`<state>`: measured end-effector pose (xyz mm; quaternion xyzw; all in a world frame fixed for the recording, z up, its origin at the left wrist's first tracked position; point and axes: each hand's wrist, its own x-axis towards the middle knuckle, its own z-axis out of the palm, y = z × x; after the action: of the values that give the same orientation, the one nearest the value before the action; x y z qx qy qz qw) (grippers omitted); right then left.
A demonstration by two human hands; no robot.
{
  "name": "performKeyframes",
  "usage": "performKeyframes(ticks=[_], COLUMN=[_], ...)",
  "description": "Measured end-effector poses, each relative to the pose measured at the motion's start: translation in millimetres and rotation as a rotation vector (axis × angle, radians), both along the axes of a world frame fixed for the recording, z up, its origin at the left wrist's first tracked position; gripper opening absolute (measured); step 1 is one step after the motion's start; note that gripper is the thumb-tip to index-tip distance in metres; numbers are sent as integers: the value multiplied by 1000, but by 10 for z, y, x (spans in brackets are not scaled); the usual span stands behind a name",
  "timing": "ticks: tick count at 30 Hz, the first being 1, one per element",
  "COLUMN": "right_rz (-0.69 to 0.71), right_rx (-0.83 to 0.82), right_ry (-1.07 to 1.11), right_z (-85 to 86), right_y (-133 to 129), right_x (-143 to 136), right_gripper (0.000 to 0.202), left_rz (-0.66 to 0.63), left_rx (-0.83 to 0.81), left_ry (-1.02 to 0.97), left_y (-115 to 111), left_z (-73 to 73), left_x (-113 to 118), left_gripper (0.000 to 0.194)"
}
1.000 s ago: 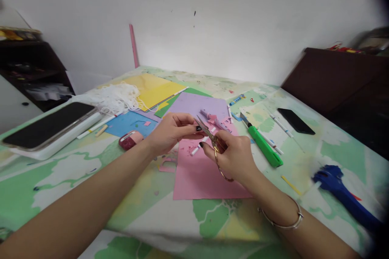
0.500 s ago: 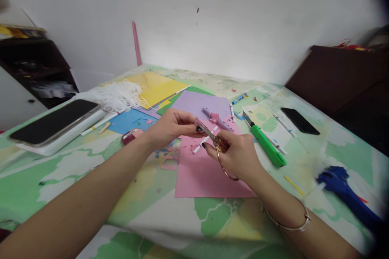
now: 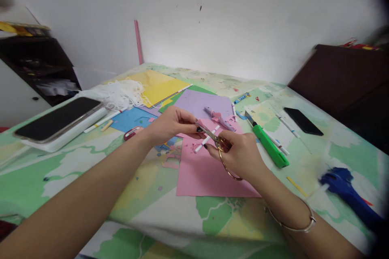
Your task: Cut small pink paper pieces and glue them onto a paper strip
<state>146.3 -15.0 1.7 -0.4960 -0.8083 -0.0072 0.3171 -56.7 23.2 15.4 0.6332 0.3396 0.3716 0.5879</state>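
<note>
My right hand grips a pair of scissors with gold-coloured handles, the blades pointing left toward my other hand. My left hand pinches a small piece of pink paper at the scissors' tips; the fingers hide most of it. Both hands are above a pink sheet. On that sheet lie a white stick and tiny pink scraps. A rolled purple paper piece with pink bits rests just beyond the scissors, partly over a purple sheet.
Right of my hands are a green utility knife with its blade out, a black phone and a blue glue gun. To the left are another phone on a white box, white yarn, and blue and yellow sheets.
The view has shifted slightly, so the table things sit a little further right. My hands keep nearly the same pose, with the scissors still at the paper piece.
</note>
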Motion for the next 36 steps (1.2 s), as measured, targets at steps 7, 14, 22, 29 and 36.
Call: performKeyframes(ticks=[7,14,22,29,36], right_rz=[1,11,19,14,21], right_rx=[-28,-40,-52,-33,-26], right_ry=[-14,-24,-33,-27,-9], right_z=[11,25,26,26,19], right_y=[-4,-5,-7,-2,-5], right_x=[11,12,22,15,4], right_gripper=[31,28,27,27,25], left_rz=[-13,-31,-45,-22,-13], left_rx=[-10,-13,-16,-21,-47], left_ry=[3,-7,-4,18,-9], left_y=[26,35,38,35,30], left_z=[-21,-24,-38,-30,-40], left_x=[-36,-49,-61,-53,-32], left_gripper=[11,11,12,13,15])
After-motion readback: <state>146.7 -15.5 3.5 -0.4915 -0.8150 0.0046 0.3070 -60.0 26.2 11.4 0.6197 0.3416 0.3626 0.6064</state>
